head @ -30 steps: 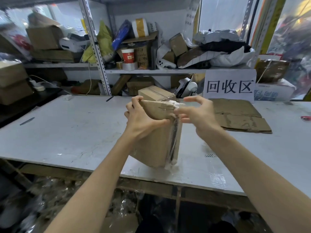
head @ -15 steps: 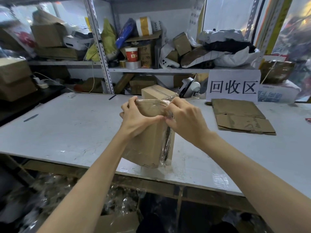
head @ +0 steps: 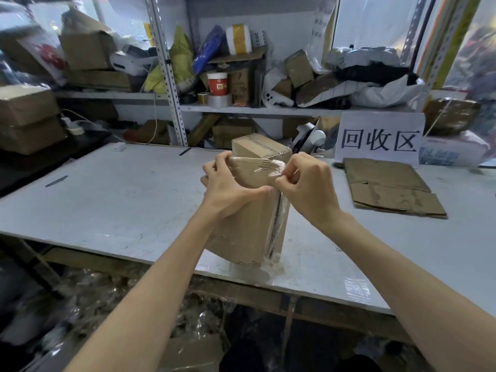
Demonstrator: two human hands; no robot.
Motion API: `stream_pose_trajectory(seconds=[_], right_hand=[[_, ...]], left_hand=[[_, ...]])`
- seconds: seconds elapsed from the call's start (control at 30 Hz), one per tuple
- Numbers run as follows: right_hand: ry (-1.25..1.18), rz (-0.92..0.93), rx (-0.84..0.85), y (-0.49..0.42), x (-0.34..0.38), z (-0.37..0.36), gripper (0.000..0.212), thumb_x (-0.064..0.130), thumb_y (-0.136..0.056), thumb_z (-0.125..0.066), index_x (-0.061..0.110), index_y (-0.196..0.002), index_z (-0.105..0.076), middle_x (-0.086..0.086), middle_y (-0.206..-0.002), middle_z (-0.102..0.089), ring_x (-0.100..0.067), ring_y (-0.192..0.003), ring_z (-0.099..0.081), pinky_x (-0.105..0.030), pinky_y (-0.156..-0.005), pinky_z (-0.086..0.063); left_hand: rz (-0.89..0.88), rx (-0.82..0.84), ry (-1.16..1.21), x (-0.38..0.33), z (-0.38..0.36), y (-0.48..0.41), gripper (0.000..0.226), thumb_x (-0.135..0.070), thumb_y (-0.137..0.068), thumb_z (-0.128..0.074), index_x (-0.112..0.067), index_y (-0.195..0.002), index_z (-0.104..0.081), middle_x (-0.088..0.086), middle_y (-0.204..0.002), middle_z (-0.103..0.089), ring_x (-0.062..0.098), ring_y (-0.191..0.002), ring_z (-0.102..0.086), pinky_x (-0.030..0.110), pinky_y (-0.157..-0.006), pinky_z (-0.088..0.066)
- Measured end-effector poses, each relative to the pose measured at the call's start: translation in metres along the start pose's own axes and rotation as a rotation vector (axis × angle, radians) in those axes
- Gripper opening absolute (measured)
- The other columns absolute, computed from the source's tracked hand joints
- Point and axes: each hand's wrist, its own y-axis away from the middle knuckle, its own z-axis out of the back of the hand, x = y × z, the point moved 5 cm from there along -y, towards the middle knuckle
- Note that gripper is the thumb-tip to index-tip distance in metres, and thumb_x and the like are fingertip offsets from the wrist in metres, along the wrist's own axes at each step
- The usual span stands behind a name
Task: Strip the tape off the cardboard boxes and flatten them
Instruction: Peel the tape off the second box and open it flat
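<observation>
A brown cardboard box (head: 249,229) stands on end, tilted, near the front edge of the white table (head: 112,205). Clear tape (head: 277,226) runs down its right side and over its top. My left hand (head: 228,189) grips the box's top left corner, thumb across the near face. My right hand (head: 306,186) pinches the crumpled clear tape at the top right corner. A second taped box (head: 261,149) sits just behind, partly hidden by the first.
Flattened cardboard (head: 389,186) lies on the table to the right, below a white sign (head: 379,138). Cluttered metal shelves (head: 241,108) line the back. A dark pen-like item (head: 56,181) lies far left. Plastic scraps fill the floor under the table.
My right hand moved in from an open reach at the box's top right and closed its fingers on the tape there. The box stayed in my left hand, shifting slightly.
</observation>
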Motion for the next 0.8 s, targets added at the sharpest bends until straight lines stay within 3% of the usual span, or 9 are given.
stream_pose_trajectory(seconds=[0.07,0.13,0.2,0.3,0.37,0.47,0.6,0.7,0.8], right_hand=[[0.066,0.043,0.034,0.002,0.002,0.002,0.007,0.012,-0.077,-0.065,0.006,-0.077,-0.060,-0.003,-0.079,-0.062,-0.022,-0.065,-0.061,-0.039,-0.059,-0.050],[0.193,0.145,0.046,0.004,0.007,0.006,0.023,0.024,-0.079,-0.067,0.010,-0.096,-0.063,-0.002,-0.094,-0.065,-0.021,-0.070,-0.065,-0.037,-0.056,-0.052],[0.347,0.308,0.040,0.005,0.016,0.008,0.034,0.022,-0.078,-0.071,0.009,-0.109,-0.065,-0.004,-0.094,-0.068,-0.023,-0.069,-0.067,-0.032,-0.050,-0.051],[0.545,0.589,-0.003,0.013,0.029,0.004,0.027,0.004,-0.075,-0.068,-0.002,-0.102,-0.070,-0.009,-0.079,-0.071,-0.023,-0.063,-0.067,-0.029,-0.043,-0.048],[0.608,0.660,-0.039,0.015,0.031,0.003,0.023,-0.002,-0.068,-0.071,-0.003,-0.091,-0.072,-0.008,-0.072,-0.070,-0.021,-0.058,-0.066,-0.026,-0.040,-0.046],[0.568,0.599,-0.036,0.011,0.030,0.005,0.023,-0.002,-0.059,-0.080,0.000,-0.081,-0.071,-0.006,-0.065,-0.065,-0.022,-0.052,-0.062,-0.025,-0.038,-0.042],[0.393,0.486,-0.010,0.006,0.029,0.004,0.016,-0.005,-0.061,-0.077,0.000,-0.066,-0.063,-0.011,-0.060,-0.059,-0.028,-0.047,-0.057,-0.028,-0.039,-0.043],[0.134,0.253,-0.089,0.001,0.023,0.010,0.005,-0.005,-0.067,-0.069,-0.001,-0.067,-0.066,-0.012,-0.064,-0.063,-0.029,-0.050,-0.058,-0.031,-0.047,-0.050],[0.001,0.050,-0.155,-0.001,0.013,0.012,0.008,-0.003,-0.066,-0.069,0.004,-0.069,-0.071,-0.006,-0.066,-0.066,-0.021,-0.056,-0.060,-0.036,-0.055,-0.052]], left_hand=[[0.002,-0.004,-0.008,-0.001,-0.002,0.000,0.115,-0.061,-0.054,-0.087,-0.029,-0.144,-0.024,0.005,-0.138,-0.026,0.019,-0.119,-0.028,0.030,-0.092,-0.032],[0.015,-0.003,-0.011,-0.001,-0.001,0.000,0.116,-0.059,-0.055,-0.087,-0.028,-0.146,-0.022,0.006,-0.140,-0.026,0.023,-0.125,-0.029,0.032,-0.093,-0.032],[0.020,-0.008,-0.017,-0.002,-0.001,0.001,0.117,-0.059,-0.055,-0.087,-0.027,-0.147,-0.022,0.006,-0.141,-0.025,0.025,-0.127,-0.029,0.034,-0.098,-0.034],[0.027,-0.007,-0.038,-0.005,-0.003,0.003,0.119,-0.058,-0.054,-0.088,-0.027,-0.147,-0.021,0.006,-0.141,-0.025,0.027,-0.128,-0.030,0.043,-0.106,-0.038],[0.023,0.006,-0.039,-0.007,-0.005,0.005,0.122,-0.058,-0.052,-0.089,-0.027,-0.148,-0.021,0.006,-0.142,-0.024,0.027,-0.128,-0.029,0.042,-0.106,-0.037],[0.025,-0.017,-0.038,-0.007,-0.005,0.006,0.121,-0.059,-0.051,-0.089,-0.027,-0.147,-0.022,0.005,-0.141,-0.024,0.027,-0.127,-0.030,0.040,-0.105,-0.037],[0.021,-0.046,-0.016,-0.007,-0.007,0.005,0.117,-0.058,-0.052,-0.088,-0.028,-0.144,-0.024,0.004,-0.139,-0.026,0.024,-0.124,-0.031,0.032,-0.094,-0.037],[0.015,-0.025,0.023,-0.008,-0.009,0.003,0.115,-0.059,-0.053,-0.088,-0.028,-0.144,-0.024,0.004,-0.137,-0.027,0.021,-0.121,-0.030,0.029,-0.092,-0.033],[0.025,0.017,0.024,-0.010,-0.011,0.002,0.116,-0.060,-0.052,-0.087,-0.028,-0.145,-0.025,0.004,-0.137,-0.028,0.024,-0.124,-0.031,0.029,-0.093,-0.033]])
